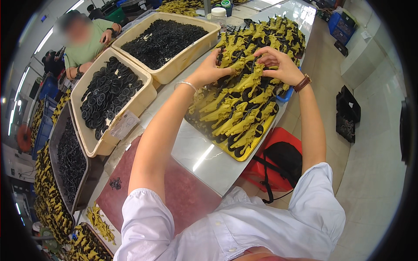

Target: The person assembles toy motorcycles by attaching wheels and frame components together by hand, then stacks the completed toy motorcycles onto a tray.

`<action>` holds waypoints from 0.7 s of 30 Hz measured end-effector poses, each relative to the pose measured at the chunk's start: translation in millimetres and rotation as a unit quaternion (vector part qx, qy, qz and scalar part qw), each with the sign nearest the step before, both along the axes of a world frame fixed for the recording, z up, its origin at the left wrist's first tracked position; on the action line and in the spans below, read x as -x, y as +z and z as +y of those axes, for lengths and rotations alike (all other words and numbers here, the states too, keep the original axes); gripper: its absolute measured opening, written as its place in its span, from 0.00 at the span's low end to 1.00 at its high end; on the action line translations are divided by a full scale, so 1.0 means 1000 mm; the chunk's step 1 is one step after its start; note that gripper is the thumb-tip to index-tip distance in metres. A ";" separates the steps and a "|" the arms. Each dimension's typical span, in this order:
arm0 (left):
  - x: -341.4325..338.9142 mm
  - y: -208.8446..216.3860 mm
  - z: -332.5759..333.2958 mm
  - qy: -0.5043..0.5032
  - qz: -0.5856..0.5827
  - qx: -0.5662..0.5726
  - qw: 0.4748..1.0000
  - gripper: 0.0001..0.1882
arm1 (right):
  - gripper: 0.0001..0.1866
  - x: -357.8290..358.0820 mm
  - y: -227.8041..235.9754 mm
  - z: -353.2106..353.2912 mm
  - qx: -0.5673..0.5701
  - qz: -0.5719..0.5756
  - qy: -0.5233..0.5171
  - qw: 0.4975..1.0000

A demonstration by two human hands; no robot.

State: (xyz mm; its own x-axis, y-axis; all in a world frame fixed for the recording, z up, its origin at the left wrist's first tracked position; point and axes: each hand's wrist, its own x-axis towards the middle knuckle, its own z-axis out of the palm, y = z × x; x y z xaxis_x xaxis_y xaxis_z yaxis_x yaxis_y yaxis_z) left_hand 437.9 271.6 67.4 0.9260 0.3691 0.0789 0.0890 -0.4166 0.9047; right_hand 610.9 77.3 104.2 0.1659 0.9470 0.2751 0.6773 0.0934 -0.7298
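Observation:
Both my arms reach over a yellow tray heaped with rows of yellow and black toy motorcycles. My left hand is at the left side of the heap, thumb stretched right and apart from the fingers, whose tips are partly hidden behind toys. On the right, my right hand curves over the upper rows, fingers bent and thumb apart, with yellow parts close to its fingertips. Several toys lie between the two hands. I see no toy lifted clear of the heap.
Cream bins hold black wheels and small black parts; a dark bin stands further left. A dark red mat lies before me. A red stool with a black bag is beside the table. Another person works across.

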 end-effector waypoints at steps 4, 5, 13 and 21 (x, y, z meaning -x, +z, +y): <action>0.002 -0.009 0.006 -0.025 -0.066 0.049 0.996 0.40 | 0.26 0.005 0.006 -0.002 -0.022 0.009 0.003 1.000; 0.003 -0.009 0.006 -0.026 -0.066 0.050 0.996 0.40 | 0.26 0.004 0.003 -0.001 -0.022 0.009 0.002 1.000; 0.009 0.003 -0.009 0.071 -0.030 0.179 0.981 0.25 | 0.29 0.004 -0.009 0.006 0.060 -0.041 0.038 0.997; 0.003 -0.009 0.000 0.027 -0.053 0.154 0.986 0.21 | 0.26 -0.007 -0.024 0.019 -0.019 0.044 0.025 0.999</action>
State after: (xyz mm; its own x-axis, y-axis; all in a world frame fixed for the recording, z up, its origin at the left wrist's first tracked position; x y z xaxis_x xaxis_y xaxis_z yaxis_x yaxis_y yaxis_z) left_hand 434.6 271.5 58.6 0.8969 0.4392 0.0511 0.0010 -0.1177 0.9930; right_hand 618.1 95.9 79.9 0.1447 0.9439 0.2968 0.6040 0.1533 -0.7821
